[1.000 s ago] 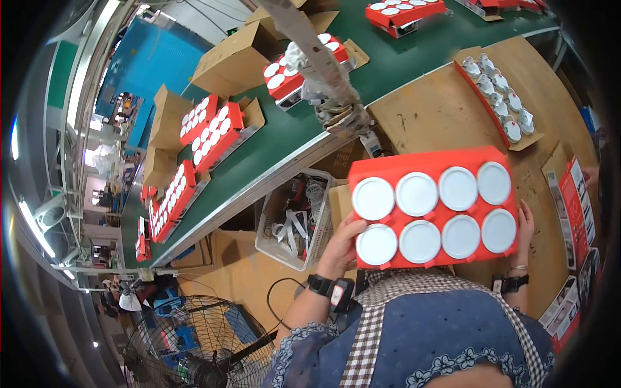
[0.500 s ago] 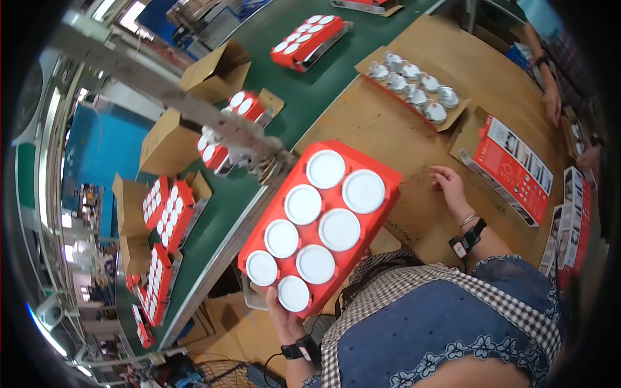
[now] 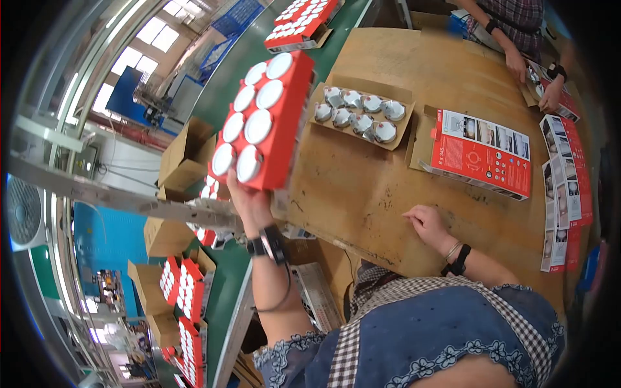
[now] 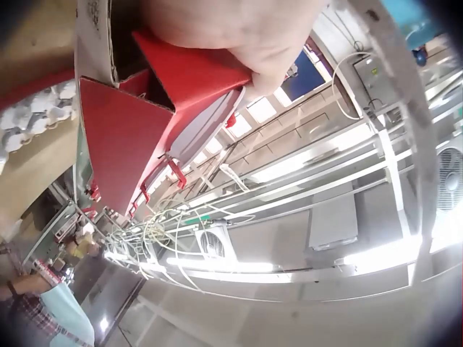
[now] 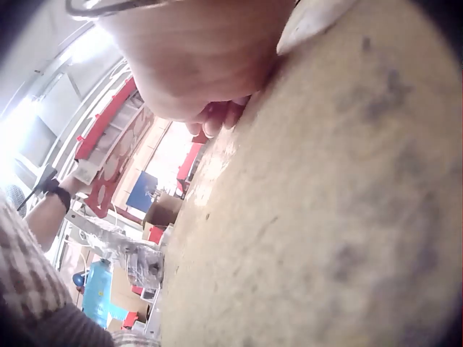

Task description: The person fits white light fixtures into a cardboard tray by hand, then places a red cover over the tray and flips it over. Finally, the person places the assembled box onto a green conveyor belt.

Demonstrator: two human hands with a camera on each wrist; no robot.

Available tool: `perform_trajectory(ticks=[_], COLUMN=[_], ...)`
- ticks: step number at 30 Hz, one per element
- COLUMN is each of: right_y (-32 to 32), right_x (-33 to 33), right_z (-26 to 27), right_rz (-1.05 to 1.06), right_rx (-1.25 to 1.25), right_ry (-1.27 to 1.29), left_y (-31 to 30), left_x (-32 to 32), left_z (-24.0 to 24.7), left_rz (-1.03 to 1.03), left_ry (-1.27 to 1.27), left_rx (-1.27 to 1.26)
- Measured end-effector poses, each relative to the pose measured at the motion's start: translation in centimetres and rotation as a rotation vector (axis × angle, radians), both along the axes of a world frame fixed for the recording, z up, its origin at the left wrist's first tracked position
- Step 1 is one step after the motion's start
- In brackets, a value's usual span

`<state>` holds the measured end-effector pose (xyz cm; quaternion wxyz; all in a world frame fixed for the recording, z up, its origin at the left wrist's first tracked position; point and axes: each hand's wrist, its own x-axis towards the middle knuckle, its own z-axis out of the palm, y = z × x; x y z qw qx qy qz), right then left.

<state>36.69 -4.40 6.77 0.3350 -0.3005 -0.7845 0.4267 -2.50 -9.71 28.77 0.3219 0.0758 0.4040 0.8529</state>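
My left hand (image 3: 251, 204) grips the lower end of a red carton (image 3: 284, 129) with two rows of round white lamp faces, holding it up tilted over the conveyor side. In the left wrist view the palm (image 4: 239, 29) lies against the carton's red end flaps (image 4: 126, 141). Near the front of the wooden table, my right hand (image 3: 428, 226) rests with loosely bent fingers and nothing in them. The right wrist view has that hand (image 5: 202, 65) low over the stained tabletop. Beyond it lies an opened carton of silver-backed lamps (image 3: 362, 116).
A printed red carton (image 3: 479, 152) lies right of the lamps, with more printed cartons (image 3: 561, 187) at the table's right edge. Another person's hands (image 3: 550, 94) work at the far right. Left, a green conveyor (image 3: 229, 304) carries red cartons behind a metal post (image 3: 116, 191).
The right hand let go of the red carton and came down to the table. The left hand swung the carton left and up, away from the body. The head view turned rightward.
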Motion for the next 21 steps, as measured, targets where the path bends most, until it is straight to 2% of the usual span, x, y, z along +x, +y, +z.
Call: perform_trajectory(ticks=[4, 5, 6, 7, 8, 10, 12, 14, 16, 18, 21], right_y=[0.5, 0.1, 0.1, 0.8, 1.8, 3.2, 3.8, 5.4, 5.6, 6.5, 11.4], right_x=[-2.1, -2.2, -3.3, -5.5, -8.5, -13.3, -16.6, -21.1, -24.4, -27.4, -35.0], right_z=[0.2, 0.1, 0.2, 0.8, 1.4, 1.2, 0.8, 0.6, 0.5, -0.5, -2.2], right_rz=[-0.082, -0.148, -0.213, -0.299, -0.384, -0.483, -0.548, -0.609, -0.717, -0.706, -0.661], right_rx=[0.041, 0.135, 0.228, 0.235, 0.239, 0.253, 0.211, 0.189, 0.135, 0.133, 0.154], right_ry=[-0.052, -0.101, -0.151, -0.242, -0.334, -0.433, -0.514, -0.593, -0.707, -0.755, -0.822], left_y=[9.9, 11.2, 13.2, 15.4, 20.8, 23.3, 27.7, 30.9, 32.5, 33.4, 38.4], left_x=[-11.0, -15.1, -19.7, -31.6, -45.6, -45.3, -48.2, -55.2, -60.3, -64.4, -74.5], left_z=[1.7, 1.2, 1.0, -4.6, -7.7, -4.2, -0.5, -2.2, -3.7, -5.1, -8.7], left_rz=[0.067, -0.052, 0.006, -0.014, 0.113, 0.289, 0.157, 0.18, 0.2, 0.252, 0.322], left_ry=[0.063, 0.16, 0.18, 0.175, 0.921, 1.092, 0.243, 0.419, 0.411, 0.414, 0.411], left_rx=[0.001, 0.083, 0.08, 0.08, -0.16, -0.515, -0.079, -0.092, -0.099, -0.116, -0.151])
